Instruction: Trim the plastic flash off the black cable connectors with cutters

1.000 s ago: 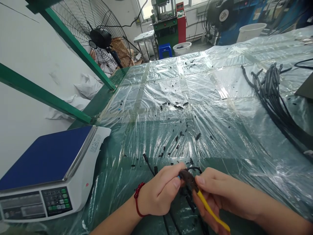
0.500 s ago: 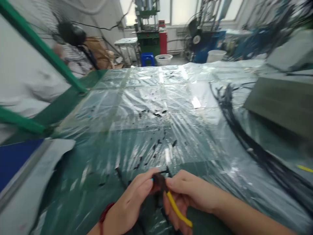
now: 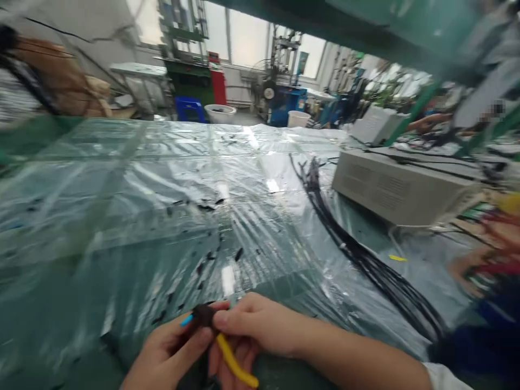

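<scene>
View: head camera, blurred.
Pliers: low centre, above the near edge of the film-covered desk. The long axis runs diagonally, with the yellow handle at lower right toward the person and the dark head pointing up-left.
Right hand: fingers closed round the pliers.
Left hand: fingers pinched on a blue-tipped piece at the pliers' head.
Surroundings: black cables lie well to the right, beside a grey box.

Bright windows behind green machinery — plastic-sheeted table, blurred workshop
</scene>
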A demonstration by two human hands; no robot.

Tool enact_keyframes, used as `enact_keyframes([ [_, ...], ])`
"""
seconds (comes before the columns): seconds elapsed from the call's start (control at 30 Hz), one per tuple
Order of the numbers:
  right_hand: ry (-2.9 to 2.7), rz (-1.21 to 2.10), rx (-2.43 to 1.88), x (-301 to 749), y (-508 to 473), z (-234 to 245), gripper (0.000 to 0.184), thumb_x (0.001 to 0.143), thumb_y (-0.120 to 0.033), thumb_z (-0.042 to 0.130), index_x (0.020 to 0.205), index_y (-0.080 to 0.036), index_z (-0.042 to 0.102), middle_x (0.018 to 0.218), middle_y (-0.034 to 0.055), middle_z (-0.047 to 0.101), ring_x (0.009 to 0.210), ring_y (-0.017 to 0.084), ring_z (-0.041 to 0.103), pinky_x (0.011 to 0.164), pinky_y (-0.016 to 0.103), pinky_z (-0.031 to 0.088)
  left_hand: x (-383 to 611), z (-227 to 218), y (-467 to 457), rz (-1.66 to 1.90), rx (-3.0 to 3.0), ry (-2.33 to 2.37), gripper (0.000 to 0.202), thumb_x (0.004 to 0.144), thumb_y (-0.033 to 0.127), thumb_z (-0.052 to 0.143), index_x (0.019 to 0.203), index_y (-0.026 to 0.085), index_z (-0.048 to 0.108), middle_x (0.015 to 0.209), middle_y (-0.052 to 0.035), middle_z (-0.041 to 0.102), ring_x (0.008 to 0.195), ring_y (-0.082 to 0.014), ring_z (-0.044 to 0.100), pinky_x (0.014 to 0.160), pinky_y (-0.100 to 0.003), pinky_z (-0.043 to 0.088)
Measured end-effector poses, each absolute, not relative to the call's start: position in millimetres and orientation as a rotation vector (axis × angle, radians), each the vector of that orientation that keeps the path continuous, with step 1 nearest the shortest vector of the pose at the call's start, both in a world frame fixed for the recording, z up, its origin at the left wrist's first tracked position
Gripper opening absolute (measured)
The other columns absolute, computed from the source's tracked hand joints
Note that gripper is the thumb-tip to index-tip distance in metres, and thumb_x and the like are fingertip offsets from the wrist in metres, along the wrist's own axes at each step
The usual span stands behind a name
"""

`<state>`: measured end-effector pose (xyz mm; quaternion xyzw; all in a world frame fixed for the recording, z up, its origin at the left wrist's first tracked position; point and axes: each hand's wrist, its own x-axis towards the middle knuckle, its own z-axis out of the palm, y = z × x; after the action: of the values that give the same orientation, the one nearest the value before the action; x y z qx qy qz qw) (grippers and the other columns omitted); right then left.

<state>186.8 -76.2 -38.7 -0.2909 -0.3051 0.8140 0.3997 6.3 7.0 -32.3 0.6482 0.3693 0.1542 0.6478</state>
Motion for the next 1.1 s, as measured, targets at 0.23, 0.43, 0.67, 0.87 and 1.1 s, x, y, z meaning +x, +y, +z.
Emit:
enact_keyframes([
  [0.23, -0.634, 2.089, -0.609, 170, -103, -42, 0.070, 0.089, -0.072, 0.049, 0.077, -0.006, 0.066, 0.060, 0.0114, 0.069, 0.039, 0.017, 0.064, 0.034, 0.023, 0.051, 6, -10, -15, 0.372, 1.458, 0.561, 0.047, 0.087, 0.056, 0.070, 0.118, 0.021, 0.078, 0.106, -0.0117, 0.076, 0.105, -0.0297, 0.069, 0.101, -0.041, 0.052],
  [0.43, -0.552, 2.162, -0.587, 161, -109, -54, 0.078, 0.087, -0.079, 0.042, 0.079, -0.005, 0.066, 0.061, 0.0143, 0.070, 0.039, 0.019, 0.065, 0.035, 0.024, 0.052, 7, -5, -22, 0.363, 1.335, 0.443, 0.052, 0.080, 0.051, 0.081, 0.123, 0.022, 0.075, 0.114, -0.0111, 0.072, 0.105, -0.0281, 0.067, 0.097, -0.038, 0.051],
  [0.67, -0.542, 2.258, -0.610, 158, -114, -68, 0.088, 0.082, -0.090, 0.031, 0.075, -0.008, 0.063, 0.057, 0.0110, 0.067, 0.042, 0.016, 0.064, 0.036, 0.020, 0.049, 10, -6, -27, 0.385, 1.255, 0.496, 0.048, 0.072, 0.048, 0.088, 0.107, 0.018, 0.079, 0.096, -0.0083, 0.071, 0.091, -0.0248, 0.066, 0.088, -0.035, 0.052],
  [0.87, -0.615, 2.169, -0.835, 158, -111, -58, 0.089, 0.059, -0.100, 0.049, 0.060, -0.011, 0.060, 0.050, 0.0096, 0.063, 0.036, 0.017, 0.059, 0.031, 0.024, 0.047, 11, -8, -31, 0.459, 1.255, 0.553, 0.039, 0.075, 0.048, 0.086, 0.092, 0.014, 0.076, 0.081, -0.0040, 0.065, 0.075, -0.0180, 0.060, 0.071, -0.027, 0.048],
  [1.1, -0.835, 1.844, -1.140, 170, -113, -30, 0.061, 0.084, -0.071, 0.062, 0.061, -0.015, 0.057, 0.040, -0.0055, 0.046, 0.027, 0.005, 0.032, 0.027, 0.017, 0.021, 9, -3, -27, 0.495, 1.354, 0.578, 0.036, 0.078, 0.048, 0.082, 0.088, 0.014, 0.073, 0.077, -0.0018, 0.060, 0.071, -0.0159, 0.055, 0.065, -0.024, 0.045],
])
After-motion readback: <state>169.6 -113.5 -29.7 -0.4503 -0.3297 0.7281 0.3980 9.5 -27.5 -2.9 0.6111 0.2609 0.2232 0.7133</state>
